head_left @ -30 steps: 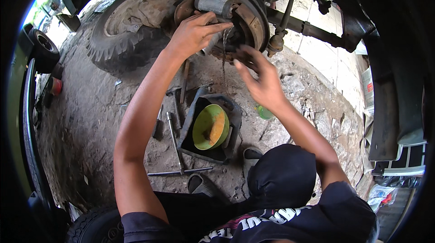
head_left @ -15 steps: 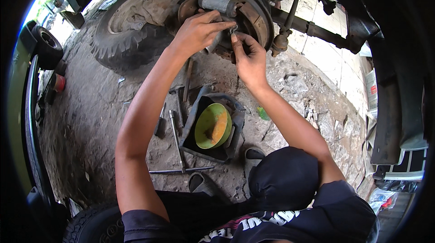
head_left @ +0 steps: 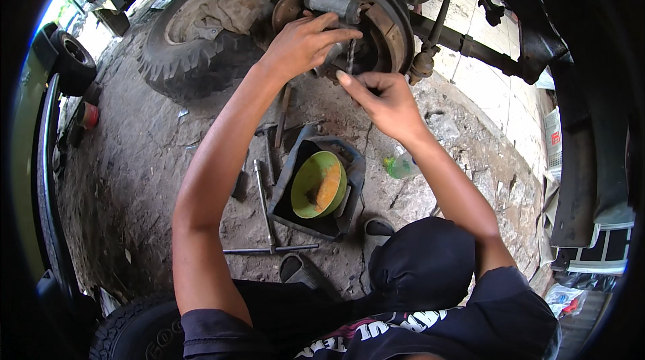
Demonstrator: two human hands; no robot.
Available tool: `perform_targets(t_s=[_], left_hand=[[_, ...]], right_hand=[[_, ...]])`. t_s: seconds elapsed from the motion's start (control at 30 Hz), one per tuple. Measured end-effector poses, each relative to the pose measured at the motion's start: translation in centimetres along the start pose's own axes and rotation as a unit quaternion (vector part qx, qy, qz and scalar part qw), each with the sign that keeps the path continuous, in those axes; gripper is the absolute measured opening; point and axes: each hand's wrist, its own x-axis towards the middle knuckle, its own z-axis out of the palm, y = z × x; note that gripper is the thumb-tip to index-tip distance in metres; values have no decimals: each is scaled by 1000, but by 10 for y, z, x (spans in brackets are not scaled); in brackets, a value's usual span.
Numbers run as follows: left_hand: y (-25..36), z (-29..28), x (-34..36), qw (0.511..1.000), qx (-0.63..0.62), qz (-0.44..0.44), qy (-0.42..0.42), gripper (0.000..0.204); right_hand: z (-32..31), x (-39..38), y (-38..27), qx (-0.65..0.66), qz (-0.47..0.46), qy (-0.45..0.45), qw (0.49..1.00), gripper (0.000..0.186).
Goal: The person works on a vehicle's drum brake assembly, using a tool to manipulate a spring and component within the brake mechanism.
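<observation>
In front of a rusty brake drum assembly point(head_left: 393, 37), a thin, dark, ridged piece like a coil spring point(head_left: 351, 58) runs upright between my two hands. My left hand point(head_left: 302, 46) is closed at its upper end, with the index finger stretched over it. Thumb and fingers of my right hand point(head_left: 386, 99) close together at the lower end; the exact grip is partly hidden. Just above my left hand sits a grey metal cylinder point(head_left: 334, 1) on the assembly.
A large knobbly tyre point(head_left: 176, 68) lies behind my left hand. Below are a green bowl point(head_left: 304, 189) in a black tray point(head_left: 282, 204), a T-handle wrench point(head_left: 263, 205), a hammer point(head_left: 270, 155) and a clear bottle point(head_left: 402, 166). A metal axle point(head_left: 463, 44) extends right.
My right hand has moved down and right, away from my left fingertips, and the thin ridged piece now shows between them. The view has shifted slightly.
</observation>
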Motion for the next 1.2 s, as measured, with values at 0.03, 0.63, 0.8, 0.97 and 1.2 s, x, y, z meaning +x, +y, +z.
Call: perform_targets(t_s=[0.03,0.63,0.8,0.97,1.2], left_hand=[[0,0,0,1000,-2,-1,-1,63],[-8,4,-3,1000,13,-17,-23,47],[1,2,1,996,21,-65,-55,51],[-1,2,4,998,23,-47,-18,56],[-1,3,2,999,16,-2,29,59]], right_hand=[[-4,-9,-2,114,56,-42,991,42],[-46,2,-46,145,-438,332,823,62],[-34,-16,-14,-282,-340,351,825,24],[-23,-46,1,-210,-155,235,936,26],[-45,-26,-12,-5,116,28,993,38]])
